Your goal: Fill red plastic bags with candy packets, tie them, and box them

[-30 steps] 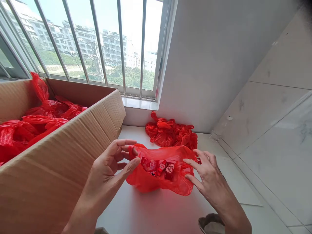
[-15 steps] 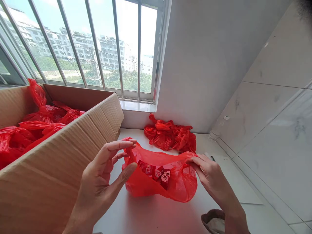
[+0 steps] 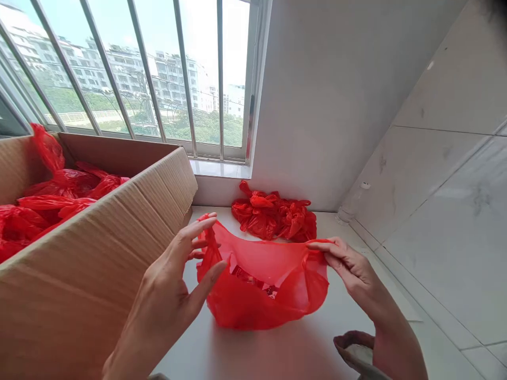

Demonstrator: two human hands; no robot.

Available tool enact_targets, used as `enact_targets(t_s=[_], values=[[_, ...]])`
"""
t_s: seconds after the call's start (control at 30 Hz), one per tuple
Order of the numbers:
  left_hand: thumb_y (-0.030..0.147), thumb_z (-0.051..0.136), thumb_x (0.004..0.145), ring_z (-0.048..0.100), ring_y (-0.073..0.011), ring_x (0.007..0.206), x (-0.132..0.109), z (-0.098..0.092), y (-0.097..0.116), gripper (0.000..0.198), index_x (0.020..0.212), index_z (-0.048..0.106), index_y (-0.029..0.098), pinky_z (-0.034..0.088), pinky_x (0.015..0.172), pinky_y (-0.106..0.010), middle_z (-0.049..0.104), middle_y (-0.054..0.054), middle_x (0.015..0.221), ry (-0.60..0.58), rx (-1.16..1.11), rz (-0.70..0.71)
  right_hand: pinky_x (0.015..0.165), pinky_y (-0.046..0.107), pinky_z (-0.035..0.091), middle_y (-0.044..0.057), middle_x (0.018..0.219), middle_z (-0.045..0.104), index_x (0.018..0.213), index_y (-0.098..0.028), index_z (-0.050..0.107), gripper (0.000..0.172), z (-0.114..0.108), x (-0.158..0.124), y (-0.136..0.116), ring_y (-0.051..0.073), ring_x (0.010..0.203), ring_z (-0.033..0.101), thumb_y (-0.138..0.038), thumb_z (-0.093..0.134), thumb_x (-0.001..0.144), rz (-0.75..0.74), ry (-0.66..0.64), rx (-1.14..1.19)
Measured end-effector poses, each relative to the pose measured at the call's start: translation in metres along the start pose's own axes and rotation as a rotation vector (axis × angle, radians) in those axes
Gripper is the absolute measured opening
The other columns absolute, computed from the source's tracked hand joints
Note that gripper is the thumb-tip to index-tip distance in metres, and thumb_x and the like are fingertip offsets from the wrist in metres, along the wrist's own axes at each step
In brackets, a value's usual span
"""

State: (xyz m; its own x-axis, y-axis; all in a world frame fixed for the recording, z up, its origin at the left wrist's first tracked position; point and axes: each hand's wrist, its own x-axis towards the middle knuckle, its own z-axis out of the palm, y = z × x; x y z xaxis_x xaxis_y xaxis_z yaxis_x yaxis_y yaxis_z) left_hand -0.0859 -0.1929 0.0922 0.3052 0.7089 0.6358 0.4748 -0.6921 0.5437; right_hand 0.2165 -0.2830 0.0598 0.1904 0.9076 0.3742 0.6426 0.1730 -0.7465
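Observation:
A thin red plastic bag (image 3: 257, 301) hangs with its mouth held wide between my two hands. Inside it, partly hidden by the front wall, lie small red printed packets (image 3: 253, 279). My left hand (image 3: 174, 279) has the bag's left handle hooked over its fingers, thumb apart from them and against the front edge. At the other side, my right hand (image 3: 346, 266) pinches the bag's right edge between thumb and fingers.
A cardboard box (image 3: 158, 184) on the left holds several red plastic bags (image 3: 71, 182). More red bags (image 3: 273, 214) lie bunched on the white tabletop (image 3: 190, 348) against the wall. A barred window (image 3: 150, 79) is behind.
The bag's mouth has been pulled wider and its rim raised, so less of the packets shows. My right hand has moved slightly right and up; the view has shifted a little.

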Motion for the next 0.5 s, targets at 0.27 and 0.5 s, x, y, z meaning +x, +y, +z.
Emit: enact_targets(t_s=[0.27, 0.5], values=[[0.046, 0.055, 0.091, 0.072, -0.019, 0.085, 0.004, -0.002, -0.012, 0.06, 0.145, 0.033, 0.032, 0.059, 0.068, -0.024, 0.071, -0.003, 0.109, -0.142, 0.163, 0.126, 0.097, 0.044, 0.047, 0.005, 0.102, 0.064, 0.107, -0.032, 0.07, 0.027, -0.009, -0.01, -0.011, 0.022, 0.096, 0.063, -0.022, 0.05, 0.091, -0.034, -0.285, -0.307], [0.062, 0.068, 0.072, 0.069, -0.0174, 0.064, -0.012, -0.027, -0.04, 0.086, 0.146, 0.035, 0.033, 0.055, 0.061, -0.021, 0.072, 0.006, 0.084, -0.203, 0.233, -0.109, 0.077, 0.033, 0.053, 0.004, 0.098, 0.065, 0.097, -0.03, 0.069, 0.031, -0.001, -0.018, -0.006, 0.022, 0.09, 0.067, -0.015, 0.042, 0.089, -0.045, -0.088, -0.513]])
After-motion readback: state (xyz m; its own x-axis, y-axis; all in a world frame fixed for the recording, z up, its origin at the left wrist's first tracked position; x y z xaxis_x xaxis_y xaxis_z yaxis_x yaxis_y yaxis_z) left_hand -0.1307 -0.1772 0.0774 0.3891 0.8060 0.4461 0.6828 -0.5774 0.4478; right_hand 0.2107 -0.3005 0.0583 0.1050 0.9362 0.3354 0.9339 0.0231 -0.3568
